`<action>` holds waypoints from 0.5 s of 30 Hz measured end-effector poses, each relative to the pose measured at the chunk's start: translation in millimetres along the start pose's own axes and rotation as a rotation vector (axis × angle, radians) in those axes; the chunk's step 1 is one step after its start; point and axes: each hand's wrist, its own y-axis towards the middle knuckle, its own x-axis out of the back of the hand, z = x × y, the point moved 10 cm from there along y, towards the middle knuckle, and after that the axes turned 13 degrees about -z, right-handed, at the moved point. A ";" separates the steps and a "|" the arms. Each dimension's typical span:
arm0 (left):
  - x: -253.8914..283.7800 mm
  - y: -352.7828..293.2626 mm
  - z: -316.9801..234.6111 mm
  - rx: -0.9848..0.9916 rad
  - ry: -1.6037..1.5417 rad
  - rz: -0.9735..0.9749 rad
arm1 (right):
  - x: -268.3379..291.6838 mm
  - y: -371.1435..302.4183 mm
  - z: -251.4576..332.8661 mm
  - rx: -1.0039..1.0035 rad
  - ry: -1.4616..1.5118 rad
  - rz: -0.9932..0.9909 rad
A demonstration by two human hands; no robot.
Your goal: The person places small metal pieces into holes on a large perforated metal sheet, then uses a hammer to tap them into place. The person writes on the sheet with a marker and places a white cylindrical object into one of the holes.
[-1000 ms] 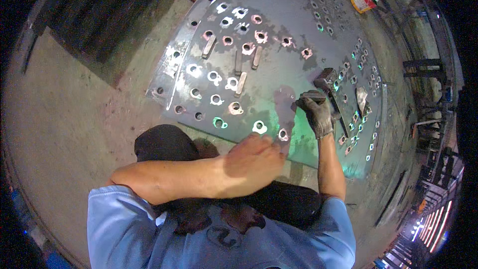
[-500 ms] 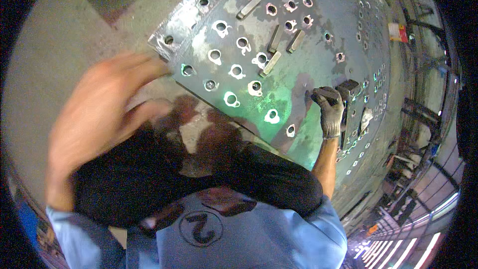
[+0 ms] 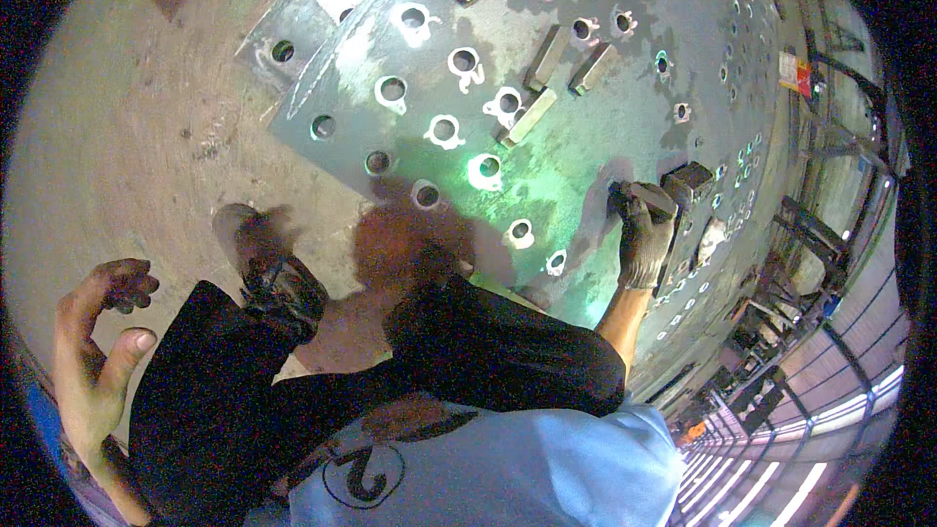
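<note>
My bare left hand is raised off to the left beside my knee, its fingers apart and nothing in it. My right hand, in a grey work glove, rests at the large steel plate with its fingers curled. Whether it grips anything is hidden by the dark glove. A dark block stands close beyond that hand, and a crumpled pale rag lies to its right. Many holes with bright ground rims dot the plate. Several short metal bars lie on it ahead of me.
A flanged edge strip with holes runs along the plate's far left. My shoe is on the concrete floor by the plate's near edge. Railings and metal framework line the right side, with a red and yellow item there.
My left hand has drawn back from the plate's left corner, down and to the left. My left leg has shifted out and my shoe now shows. My right hand stays about where it was.
</note>
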 end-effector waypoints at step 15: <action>-101.8 13.9 -146.9 -0.460 0.055 0.456 | 5.3 3.6 1.2 -0.027 -0.114 -0.052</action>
